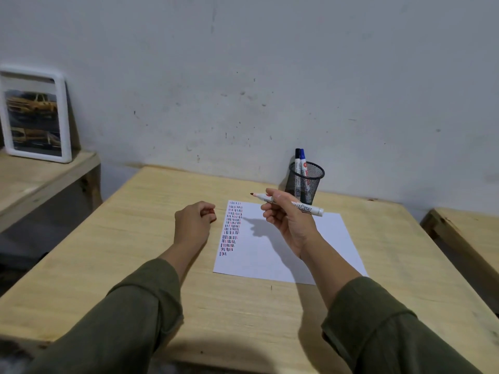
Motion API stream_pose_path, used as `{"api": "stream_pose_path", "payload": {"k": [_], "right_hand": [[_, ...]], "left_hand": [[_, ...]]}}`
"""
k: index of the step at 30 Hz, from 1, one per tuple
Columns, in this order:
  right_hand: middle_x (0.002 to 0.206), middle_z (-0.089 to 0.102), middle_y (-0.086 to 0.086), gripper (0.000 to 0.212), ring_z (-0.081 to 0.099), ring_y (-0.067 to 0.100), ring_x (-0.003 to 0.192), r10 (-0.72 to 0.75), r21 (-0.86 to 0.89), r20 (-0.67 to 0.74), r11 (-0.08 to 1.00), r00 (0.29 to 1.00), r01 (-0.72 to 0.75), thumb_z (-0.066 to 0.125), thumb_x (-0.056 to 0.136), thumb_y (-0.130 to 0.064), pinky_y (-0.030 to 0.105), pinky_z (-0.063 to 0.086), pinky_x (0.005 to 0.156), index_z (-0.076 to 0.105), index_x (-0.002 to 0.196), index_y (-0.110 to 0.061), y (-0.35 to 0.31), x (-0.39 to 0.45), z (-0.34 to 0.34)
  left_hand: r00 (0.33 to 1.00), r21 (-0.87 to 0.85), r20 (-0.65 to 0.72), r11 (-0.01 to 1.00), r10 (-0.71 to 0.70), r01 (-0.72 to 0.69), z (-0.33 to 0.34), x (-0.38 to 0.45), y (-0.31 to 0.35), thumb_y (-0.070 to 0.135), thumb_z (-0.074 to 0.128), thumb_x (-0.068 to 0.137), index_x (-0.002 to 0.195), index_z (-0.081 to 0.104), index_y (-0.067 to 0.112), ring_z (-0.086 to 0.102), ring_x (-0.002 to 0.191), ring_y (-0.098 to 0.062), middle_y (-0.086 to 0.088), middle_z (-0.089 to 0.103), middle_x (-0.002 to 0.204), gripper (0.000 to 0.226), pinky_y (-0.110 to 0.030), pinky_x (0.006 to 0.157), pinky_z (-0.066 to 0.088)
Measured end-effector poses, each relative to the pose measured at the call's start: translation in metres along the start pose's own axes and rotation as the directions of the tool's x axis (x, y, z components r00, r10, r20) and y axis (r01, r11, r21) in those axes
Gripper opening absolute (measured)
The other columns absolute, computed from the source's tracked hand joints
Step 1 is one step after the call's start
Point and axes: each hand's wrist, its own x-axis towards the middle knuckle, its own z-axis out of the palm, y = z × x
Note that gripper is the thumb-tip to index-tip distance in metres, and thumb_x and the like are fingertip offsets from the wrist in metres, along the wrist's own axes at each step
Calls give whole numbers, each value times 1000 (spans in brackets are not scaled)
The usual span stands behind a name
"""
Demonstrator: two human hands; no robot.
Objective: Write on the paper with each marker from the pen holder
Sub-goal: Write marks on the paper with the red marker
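1. The only readable writing is on the uncapped marker point(289, 205) at centre frame: dark letters on its white barrel show "arker", the first letter hidden behind the fingers. Its dark reddish tip points toward the left of the frame.
2. The right hand point(290, 220) holds this marker raised above the paper, fingers curled around the barrel and the thumb pressing it from the near side; the marker lies nearly level.
3. The left hand point(193, 222) rests on the table point(135, 238) just left of the paper, its fingers curled into a loose fist with something small and red pinched at the fingertips; what it is cannot be told.
4. One sheet of white paper point(332, 238) lies flat at centre, bearing many short rows of small strokes in red, blue and black along its left edge; no words can be read.
5. One black mesh pen holder point(305, 182) stands beyond the paper, against the wall, holding two capped markers: one black-capped marker point(297, 157) and one blue-capped marker point(302, 157), side by side. Their labels are too small to read.
6. One white-framed picture point(35, 114) of yellow cars leans at the upper left of the frame.
7. Both sleeves are olive green.
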Motion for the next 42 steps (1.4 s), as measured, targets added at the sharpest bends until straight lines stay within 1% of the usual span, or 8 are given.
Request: {"api": "stream_pose_path", "payload": {"k": [6, 10, 17, 22, 26, 30, 34, 42], "right_hand": [[67, 66, 6, 14, 59, 10, 55, 13, -12, -7, 1000, 1000, -14, 53, 94, -14, 17, 50, 56, 66, 97, -9, 7, -2, 0], [65, 67, 4, 15, 58, 10, 53, 24, -29, -13, 999, 1000, -24, 51, 94, -12, 17, 48, 55, 66, 100, -10, 13, -6, 3], [63, 57, 8, 9, 47, 10, 47, 93, -115, -60, 988, 994, -99, 60, 85, -1, 17, 40, 45, 68, 89, -6, 28, -28, 9], [57, 48, 7, 5, 41, 6, 36, 98, -195, -127, 973, 987, -122, 61, 85, -3, 16, 34, 38, 61, 81, -6, 39, -42, 18], [58, 56, 2, 7, 50, 6, 44, 91, -367, -140, 920, 986, -137, 62, 82, -10, 18, 39, 44, 63, 75, -10, 49, -47, 19], [65, 64, 1, 17, 58, 12, 62, 59, -516, -121, 849, 991, -114, 63, 78, -22, 25, 46, 57, 67, 78, -6, 55, -46, 17], [68, 67, -1, 20, 62, 8, 63, 47, -552, -104, 828, 993, -97, 62, 82, -20, 16, 46, 51, 67, 85, 0, 55, -47, 18], [78, 71, 5, 22, 62, 10, 62, 97, -528, -90, 840, 991, -130, 63, 84, -21, 17, 45, 48, 67, 89, -1, 55, -49, 18]], "left_hand": [[1000, -3, 24, 1000, -3, 3, 3, -1, -2, 2, 61, 84, 115, 64, 6, 59, 88, -11, -12, 72, 100, 32, 13, 67, 26], [999, -32, 25, 999, -43, 43, 1, -5, -4, 8, 63, 84, 127, 55, 12, 60, 109, -18, -12, 65, 115, 44, -11, 90, 32], [997, 13, 63, 998, 54, -55, -14, -31, -15, 20, 67, 82, 125, 54, 10, 60, 112, -19, -12, 67, 117, 47, -24, 98, 40], [969, 132, 212, 978, 129, -159, -28, -51, -15, 26, 71, 78, 125, 54, 15, 58, 116, -16, -6, 65, 122, 52, -19, 97, 35], [922, 215, 348, 943, 170, -255, -35, -62, -17, 33, 74, 74, 130, 51, 19, 52, 123, -11, 2, 60, 131, 62, -16, 96, 32], [921, 214, 341, 939, 186, -269, -37, -64, -18, 34, 75, 72, 126, 58, 22, 52, 121, -10, 4, 61, 129, 57, -14, 94, 32], [917, 215, 341, 933, 207, -290, -36, -62, -20, 36, 75, 71, 115, 67, 24, 52, 121, -10, 5, 62, 128, 46, -21, 100, 38], [911, 232, 350, 921, 220, -312, -36, -61, -21, 39, 75, 72, 113, 68, 25, 49, 126, -10, 5, 61, 130, 44, -29, 108, 36]]}}
